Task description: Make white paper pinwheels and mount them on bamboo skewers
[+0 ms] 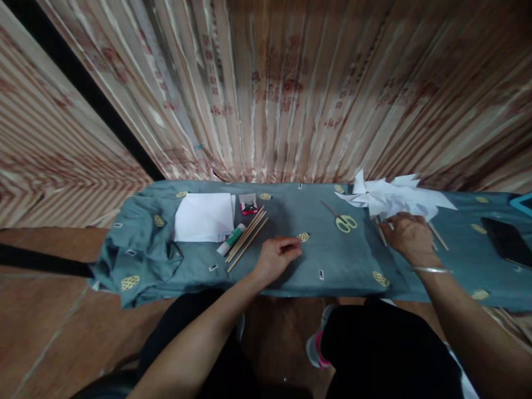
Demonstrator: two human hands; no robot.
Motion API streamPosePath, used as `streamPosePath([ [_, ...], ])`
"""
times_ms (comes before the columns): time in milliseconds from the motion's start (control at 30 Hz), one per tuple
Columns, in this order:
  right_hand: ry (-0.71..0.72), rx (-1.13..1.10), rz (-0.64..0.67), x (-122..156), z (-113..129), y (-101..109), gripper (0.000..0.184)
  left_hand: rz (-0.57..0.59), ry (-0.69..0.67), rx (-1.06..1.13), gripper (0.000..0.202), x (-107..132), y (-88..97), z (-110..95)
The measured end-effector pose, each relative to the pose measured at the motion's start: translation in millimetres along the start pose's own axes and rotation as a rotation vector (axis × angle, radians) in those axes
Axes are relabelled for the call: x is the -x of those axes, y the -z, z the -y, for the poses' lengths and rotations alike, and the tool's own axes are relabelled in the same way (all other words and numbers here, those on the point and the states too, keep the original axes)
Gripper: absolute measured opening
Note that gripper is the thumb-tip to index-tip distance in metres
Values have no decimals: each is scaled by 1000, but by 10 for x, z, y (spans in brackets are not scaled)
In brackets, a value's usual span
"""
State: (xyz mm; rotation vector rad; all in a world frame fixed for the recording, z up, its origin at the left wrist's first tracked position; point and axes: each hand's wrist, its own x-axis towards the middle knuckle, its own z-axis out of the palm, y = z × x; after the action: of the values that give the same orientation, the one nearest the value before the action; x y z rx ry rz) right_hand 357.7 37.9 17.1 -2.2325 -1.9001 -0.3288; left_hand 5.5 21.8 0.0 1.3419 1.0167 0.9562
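Note:
My left hand hovers over the middle of the cloth with its fingers loosely curled together, and no object shows in it. To its left lie several thin wooden sticks and a green-and-white glue stick. On the right, my right hand is closed at the lower edge of a cluster of white paper pinwheels, its fingertips partly hidden against the paper. Pinwheel sticks poke out on both sides of that hand. A pair of scissors with pale green handles lies between my hands.
A stack of white paper rests at the left, beside a small open red box of metal pins or tacks. A black phone lies far right, near a blue-edged object. A patterned curtain hangs behind the cloth-covered table.

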Motion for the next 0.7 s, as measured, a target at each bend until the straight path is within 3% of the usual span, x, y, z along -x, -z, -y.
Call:
streamPosePath([
  [67,34,2,-29,117,209,70,31,23,-30,-78,19,48,2,20],
  [167,-31,-87,81,258,663,99,36,64,-76,-171,15,122,4,48],
  [367,133,-357,204,459,1609,-19,33,65,-89,-205,21,126,131,64],
  [500,189,-613,243,444,2084,7,32,-70,-63,-138,26,23,451,-19],
  [600,141,-880,285,456,2372,216,26,-226,-39,-44,18,-22,673,-81],
  [700,174,-1169,404,893,2365,422,23,-280,-38,-38,12,5,711,-87],
])
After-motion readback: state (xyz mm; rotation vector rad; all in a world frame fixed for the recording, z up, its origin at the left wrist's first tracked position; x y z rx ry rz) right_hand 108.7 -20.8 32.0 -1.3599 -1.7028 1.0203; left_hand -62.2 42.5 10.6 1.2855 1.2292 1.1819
